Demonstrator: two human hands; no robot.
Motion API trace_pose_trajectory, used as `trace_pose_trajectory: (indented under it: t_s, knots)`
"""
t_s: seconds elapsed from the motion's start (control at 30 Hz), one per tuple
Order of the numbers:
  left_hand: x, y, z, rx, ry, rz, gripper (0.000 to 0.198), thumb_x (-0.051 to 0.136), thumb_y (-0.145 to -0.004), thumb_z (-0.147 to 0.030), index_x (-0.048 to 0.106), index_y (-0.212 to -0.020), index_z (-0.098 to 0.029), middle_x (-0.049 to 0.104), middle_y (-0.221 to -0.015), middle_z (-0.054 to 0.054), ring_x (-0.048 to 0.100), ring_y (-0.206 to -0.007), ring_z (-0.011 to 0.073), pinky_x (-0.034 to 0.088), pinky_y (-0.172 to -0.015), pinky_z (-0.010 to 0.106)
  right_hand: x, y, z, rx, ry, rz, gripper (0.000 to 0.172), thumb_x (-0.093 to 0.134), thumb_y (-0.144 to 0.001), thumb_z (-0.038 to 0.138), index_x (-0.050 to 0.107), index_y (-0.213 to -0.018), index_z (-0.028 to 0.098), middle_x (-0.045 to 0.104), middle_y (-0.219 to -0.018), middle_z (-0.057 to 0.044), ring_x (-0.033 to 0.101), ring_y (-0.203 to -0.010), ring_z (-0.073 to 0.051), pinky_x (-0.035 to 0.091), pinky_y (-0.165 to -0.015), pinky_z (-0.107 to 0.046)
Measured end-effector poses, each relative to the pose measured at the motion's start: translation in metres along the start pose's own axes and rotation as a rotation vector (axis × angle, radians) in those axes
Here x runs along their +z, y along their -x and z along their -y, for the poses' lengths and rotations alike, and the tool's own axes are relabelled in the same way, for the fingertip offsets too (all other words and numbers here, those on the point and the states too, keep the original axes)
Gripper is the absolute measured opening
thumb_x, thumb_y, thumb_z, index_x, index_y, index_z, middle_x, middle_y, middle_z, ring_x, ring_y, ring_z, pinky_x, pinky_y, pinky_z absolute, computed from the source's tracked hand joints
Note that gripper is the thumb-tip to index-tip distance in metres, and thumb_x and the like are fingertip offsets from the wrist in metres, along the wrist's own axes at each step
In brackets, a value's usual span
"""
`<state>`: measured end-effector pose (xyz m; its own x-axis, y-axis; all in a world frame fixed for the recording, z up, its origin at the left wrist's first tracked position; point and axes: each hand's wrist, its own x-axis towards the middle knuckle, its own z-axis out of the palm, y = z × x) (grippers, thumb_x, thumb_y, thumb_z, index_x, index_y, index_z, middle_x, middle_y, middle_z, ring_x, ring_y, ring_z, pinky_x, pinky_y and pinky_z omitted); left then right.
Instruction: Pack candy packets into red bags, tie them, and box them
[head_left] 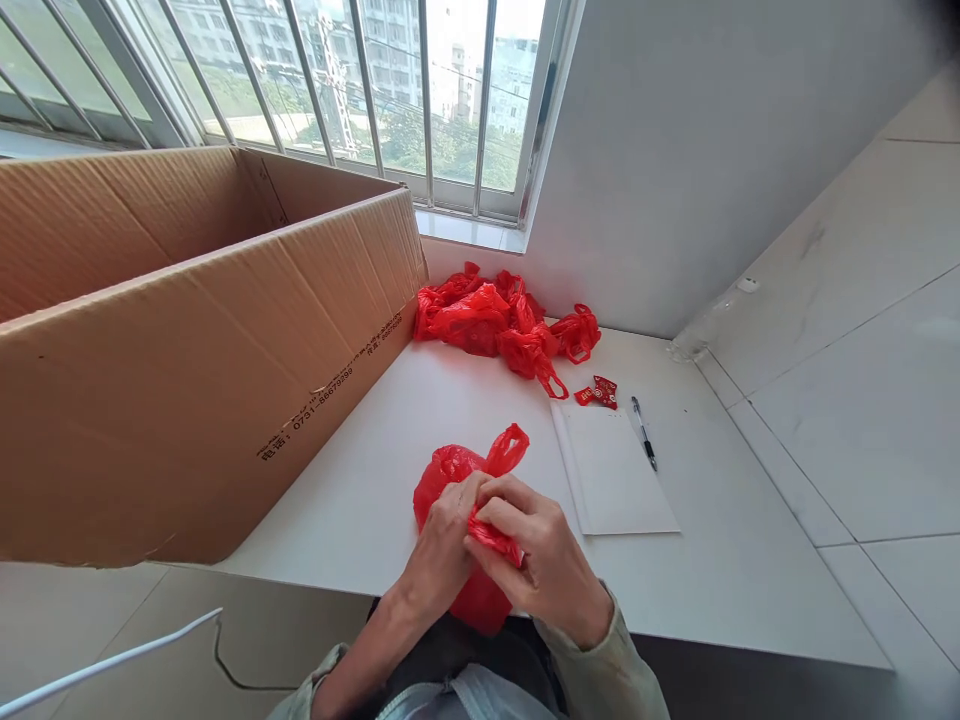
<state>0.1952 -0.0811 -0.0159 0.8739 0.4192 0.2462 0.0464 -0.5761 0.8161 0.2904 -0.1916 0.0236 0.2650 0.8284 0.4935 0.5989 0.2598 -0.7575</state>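
"What is the right hand [536, 545] doing?"

"It is pinching. Its thumb and fingers are curled in close, and they squeeze a bunched-up bit of the red bag [442, 475]."

"And the left hand [450, 525]?"

"Its fingers are bent too, and they have hold of the red bag as well. The two hands touch or nearly touch. I can't see all of the left hand's fingertips."

"Where is the rest of the red bag?"

"Right under both hands. One fat, round part pokes out just past the left hand, on the far side. A red loop [512, 448] sticks up past the two hands. Another part shows below them, between the wrists, at the near edge of the white table [750, 580]."

"What is to the right of the right hand?"

"Some white paper [619, 480] lies near it, a bit ahead. A pen [643, 435] lies by the paper's right side. Little red packets [598, 392] lie just past its top."

"And farther off?"

"Well ahead of both hands is a heap of red bags [472, 320]. A big brown box [225, 400] stands to the left of the left hand, well apart from it."
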Motion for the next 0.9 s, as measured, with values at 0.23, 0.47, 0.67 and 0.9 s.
trace_pose_trajectory:
  t_s: [0.23,0.47,0.67,0.9]
  knots:
    - [-0.018,-0.002,-0.012,-0.073,0.036,0.021,0.023,0.042,-0.095,-0.036,0.045,-0.077,-0.021,0.051,-0.071,-0.002,0.047,-0.063,0.0149,0.039,-0.059,0.027,-0.010,-0.008,-0.027,0.066,0.240,0.189,0.048,0.036,-0.089,0.004,0.046,-0.132,0.023,0.063,-0.115,-0.006,0.062,-0.092,-0.015,0.051,-0.076,-0.027]
    - [-0.017,-0.002,-0.008,-0.154,0.027,0.054,0.037,0.041,-0.096,-0.042,0.047,-0.067,-0.019,0.053,-0.068,-0.001,0.048,-0.063,0.0154,0.039,-0.060,0.028,-0.018,-0.011,-0.035,-0.041,0.639,0.118,0.022,0.044,-0.098,0.020,0.064,-0.090,0.020,0.060,-0.078,-0.003,0.056,-0.077,-0.014,0.044,-0.066,-0.023]
    - [-0.025,-0.007,0.002,-0.263,0.392,0.054,0.024,0.063,-0.084,-0.036,0.051,-0.073,-0.019,0.059,-0.074,-0.001,0.055,-0.070,0.0160,0.042,-0.066,0.028,-0.018,0.012,-0.017,-0.003,0.732,0.006,0.023,0.044,-0.096,0.013,0.062,-0.083,0.020,0.057,-0.069,-0.001,0.051,-0.065,-0.014,0.038,-0.063,-0.025]
    - [-0.026,-0.003,0.003,-0.316,0.618,0.049,0.025,0.072,-0.075,-0.028,0.049,-0.072,-0.018,0.061,-0.078,0.000,0.055,-0.072,0.0142,0.044,-0.068,0.026,-0.014,0.043,-0.008,0.202,0.562,0.209,0.022,0.047,-0.095,0.017,0.063,-0.081,0.023,0.062,-0.072,0.001,0.054,-0.056,-0.012,0.033,-0.052,-0.026]
